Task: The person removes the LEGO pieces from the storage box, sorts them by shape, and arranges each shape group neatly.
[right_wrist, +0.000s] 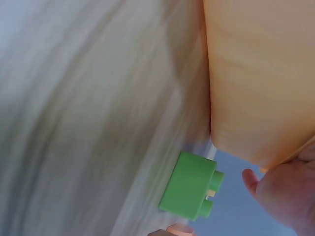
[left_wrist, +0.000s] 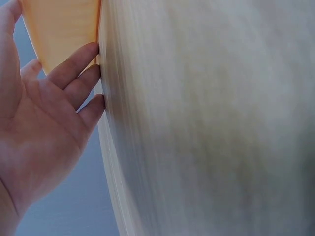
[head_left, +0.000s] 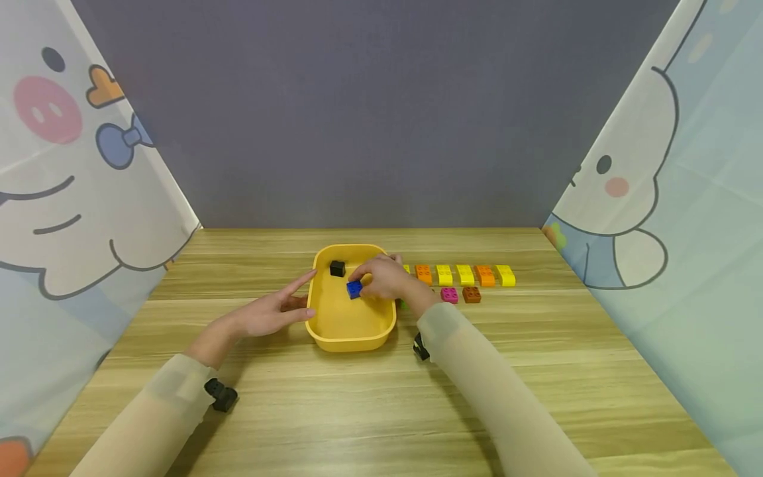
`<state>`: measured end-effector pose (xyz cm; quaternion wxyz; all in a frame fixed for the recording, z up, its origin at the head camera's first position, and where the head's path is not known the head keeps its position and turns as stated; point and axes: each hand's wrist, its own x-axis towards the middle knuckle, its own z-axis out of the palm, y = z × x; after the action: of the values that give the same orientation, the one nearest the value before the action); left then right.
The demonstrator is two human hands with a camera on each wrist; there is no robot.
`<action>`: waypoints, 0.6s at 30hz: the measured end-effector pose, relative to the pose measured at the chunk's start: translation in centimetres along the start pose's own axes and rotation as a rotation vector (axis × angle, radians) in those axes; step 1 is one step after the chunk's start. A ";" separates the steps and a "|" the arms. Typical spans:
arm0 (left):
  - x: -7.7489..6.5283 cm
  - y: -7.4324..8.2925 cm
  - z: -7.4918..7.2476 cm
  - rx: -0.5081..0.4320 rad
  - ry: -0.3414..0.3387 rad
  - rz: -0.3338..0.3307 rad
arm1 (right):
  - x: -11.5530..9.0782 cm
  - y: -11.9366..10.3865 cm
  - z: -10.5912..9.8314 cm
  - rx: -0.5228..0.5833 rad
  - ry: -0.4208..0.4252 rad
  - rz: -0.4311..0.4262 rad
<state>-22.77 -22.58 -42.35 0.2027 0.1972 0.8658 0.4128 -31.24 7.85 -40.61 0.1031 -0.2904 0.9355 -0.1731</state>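
A yellow-orange plastic bin [head_left: 342,321] stands on the table, with a black toy brick [head_left: 337,268] and a blue toy brick [head_left: 354,289] inside its walls. My right hand [head_left: 387,278] reaches over the bin's right rim and pinches the blue brick between thumb and fingers. In the right wrist view only part of that hand [right_wrist: 288,194] shows past the bin wall [right_wrist: 256,78]; the blue brick is hidden there. My left hand [head_left: 265,318] rests at the bin's left side, fingers spread and fairly straight, with fingertips against the wall, as the left wrist view also shows.
Right of the bin runs a row of orange bricks [head_left: 424,275] and yellow bricks [head_left: 465,275]. Nearer me lie a magenta brick [head_left: 450,295] and a brown brick [head_left: 471,295]. A green brick [right_wrist: 187,184] sits close beside the bin. Printed cloth panels [head_left: 632,165] flank the table.
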 end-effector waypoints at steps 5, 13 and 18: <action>0.0 0.0 0.1 0.003 0.008 -0.011 | -0.2 0.2 0.1 0.083 0.053 -0.017; 0.1 0.1 0.2 0.004 0.013 -0.002 | -1.0 1.0 -0.8 0.165 0.158 -0.099; 0.1 0.0 0.0 0.010 0.017 -0.004 | -2.2 1.9 -2.1 0.222 0.183 -0.129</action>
<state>-22.83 -22.54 -42.42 0.1952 0.1929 0.8701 0.4095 -31.11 11.17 -39.19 0.0376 -0.3199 0.8955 -0.3073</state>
